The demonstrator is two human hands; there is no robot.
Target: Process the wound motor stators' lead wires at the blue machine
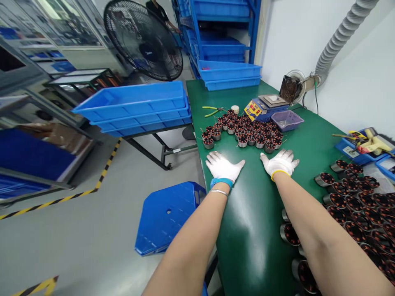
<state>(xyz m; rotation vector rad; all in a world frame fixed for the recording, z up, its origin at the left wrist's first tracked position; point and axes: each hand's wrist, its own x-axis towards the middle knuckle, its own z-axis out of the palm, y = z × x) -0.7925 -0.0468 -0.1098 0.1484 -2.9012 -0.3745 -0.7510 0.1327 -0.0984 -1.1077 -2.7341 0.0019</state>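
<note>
Both my hands wear white gloves and reach forward over the green tabletop (247, 222). Near the table's left edge, my left hand (224, 165) has its fingers and thumb spread, with nothing in it. My right hand (280, 163) is likewise spread and holds nothing. Just beyond them lies a cluster of small motor stators (251, 137) with copper windings, apart from my fingers. More stators (354, 205), also copper-wound in metal rings, crowd the right side of the table, partly hidden behind my right forearm.
Green-handled pliers (212, 111), a blue and yellow device (262, 109) and a purple tray (286, 120) sit behind the cluster. Stacked blue bins (138, 107) flank the table at left, below a fan (145, 45). A blue stool (168, 218) stands on the floor. A tool box (352, 151) is at right.
</note>
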